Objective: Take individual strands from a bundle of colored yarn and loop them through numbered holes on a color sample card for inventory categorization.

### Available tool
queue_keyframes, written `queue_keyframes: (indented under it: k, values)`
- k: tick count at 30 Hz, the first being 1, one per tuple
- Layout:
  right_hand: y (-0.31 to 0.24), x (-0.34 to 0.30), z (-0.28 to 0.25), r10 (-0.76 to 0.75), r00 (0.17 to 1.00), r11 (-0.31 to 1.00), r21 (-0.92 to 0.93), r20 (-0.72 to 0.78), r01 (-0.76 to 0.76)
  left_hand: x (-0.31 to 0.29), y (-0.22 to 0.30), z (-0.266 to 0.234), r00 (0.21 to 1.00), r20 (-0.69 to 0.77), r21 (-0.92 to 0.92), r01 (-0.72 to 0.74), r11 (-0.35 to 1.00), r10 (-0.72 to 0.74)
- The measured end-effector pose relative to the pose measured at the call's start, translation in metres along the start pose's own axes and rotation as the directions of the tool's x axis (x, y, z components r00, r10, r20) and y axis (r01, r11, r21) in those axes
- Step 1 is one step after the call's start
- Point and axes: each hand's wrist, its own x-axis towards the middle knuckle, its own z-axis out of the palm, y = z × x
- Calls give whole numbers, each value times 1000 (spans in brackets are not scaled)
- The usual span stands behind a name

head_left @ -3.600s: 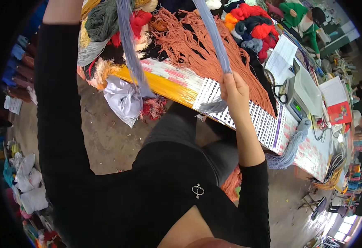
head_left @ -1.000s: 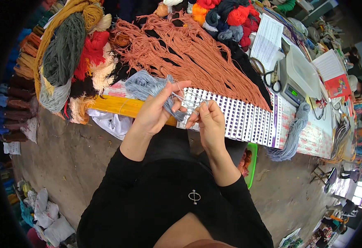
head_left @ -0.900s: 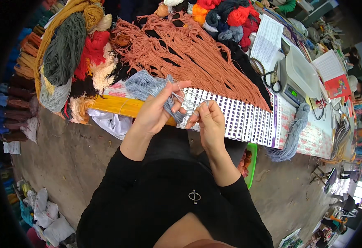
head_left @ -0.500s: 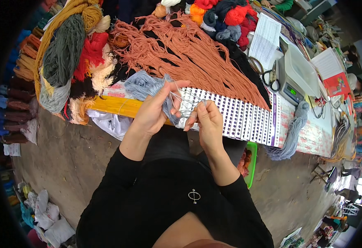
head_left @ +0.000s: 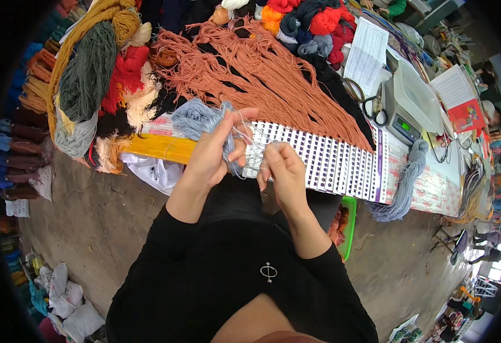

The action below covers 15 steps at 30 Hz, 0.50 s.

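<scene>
Lowered from the frame's top edge since the earliest frame, the left hand (head_left: 209, 159) grips blue-grey yarn (head_left: 193, 119) near the middle; the right hand (head_left: 284, 170) pinches the same yarn beside it.

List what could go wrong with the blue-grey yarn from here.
The thin strands between the left hand and the right hand could snarl, or perhaps snap if pulled hard. The blue-grey bundle lies close to the salmon yarn, so loose ends might catch. The other blue-grey skein hangs over the edge of the table and could slide off.
</scene>
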Motion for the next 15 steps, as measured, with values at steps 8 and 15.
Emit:
queue_keyframes:
  k: [8, 15]
  values:
    - [-34, 6, -24, -421, 904, 606, -717, 79, 345, 8, 37, -50, 985, 2, 163, 168, 972, -171]
    - [-147, 5, -102, -418, 890, 534, 743, -182, 403, 15, 156, -130, 935, -330, -43, -152, 987, 130]
